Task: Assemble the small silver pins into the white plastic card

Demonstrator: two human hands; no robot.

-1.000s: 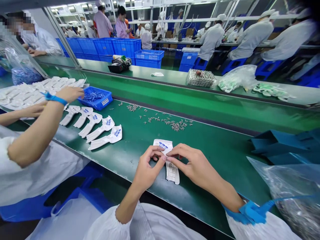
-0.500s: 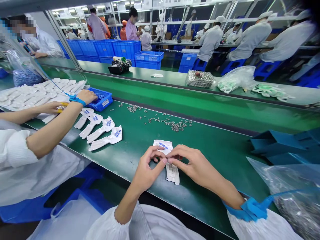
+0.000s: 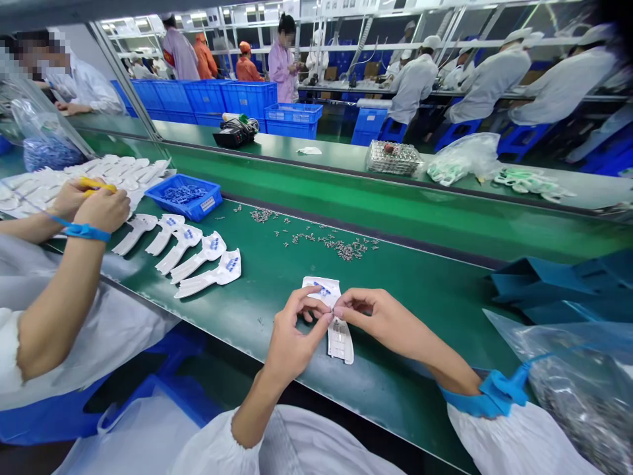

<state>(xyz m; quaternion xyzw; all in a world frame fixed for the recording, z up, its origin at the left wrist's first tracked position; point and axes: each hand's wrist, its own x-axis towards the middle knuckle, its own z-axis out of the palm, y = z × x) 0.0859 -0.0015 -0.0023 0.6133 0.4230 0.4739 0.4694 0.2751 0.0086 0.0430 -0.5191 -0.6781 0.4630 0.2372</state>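
Observation:
A white plastic shell (image 3: 340, 342) lies on the green bench in front of me, with blue pieces (image 3: 324, 287) in its wide upper end. Over its middle, my left hand (image 3: 293, 335) is closed in a pinch, thumb and a finger meeting at the tips. Against those tips, my right hand (image 3: 386, 322) pinches too. A tiny metal piece (image 3: 333, 313) shows between the two hands, mostly hidden by the fingertips. Beyond the shell lies a scattered heap of small metal parts (image 3: 350, 249).
To the left, several similar shells (image 3: 210, 277) lie in a row by a blue tray (image 3: 210, 206) of blue parts. A co-worker's hands (image 3: 101, 208) hold a yellow-handled tool there. A clear bag (image 3: 583, 389) and teal bins (image 3: 548, 284) stand at right.
My hands stay over the shell with only slight finger shifts. The co-worker's hand has left the blue tray and moved left, and another shell shows at the row's left end.

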